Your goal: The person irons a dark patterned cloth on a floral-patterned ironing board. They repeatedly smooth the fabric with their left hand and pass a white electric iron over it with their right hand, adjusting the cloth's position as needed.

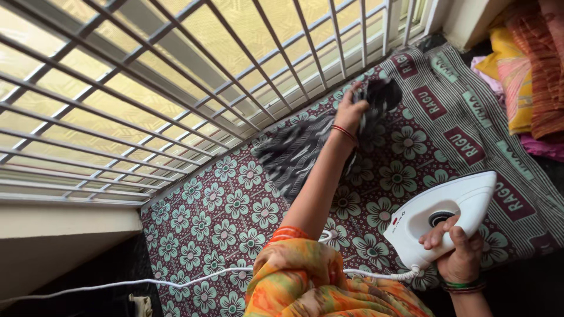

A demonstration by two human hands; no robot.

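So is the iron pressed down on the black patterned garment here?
No: the right hand holds the white iron off to the side, while the left hand grips the black patterned garment.

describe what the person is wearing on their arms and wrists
The left hand has thin red bangles at the wrist, and an orange and yellow printed sleeve covers the upper arm. The right hand wears green and dark red bangles. Both forearms are bare.

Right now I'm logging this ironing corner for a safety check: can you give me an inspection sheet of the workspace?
Surface: floral cloth spread flat, over a striped cloth.
Job's things: white iron; black-and-white garment, rumpled.
Clutter: folded fabrics piled at the far edge.
Grippers: left hand grips the garment; right hand holds the iron's handle.
Cables: white cord trails across the floral cloth.
Surroundings: white window grille.
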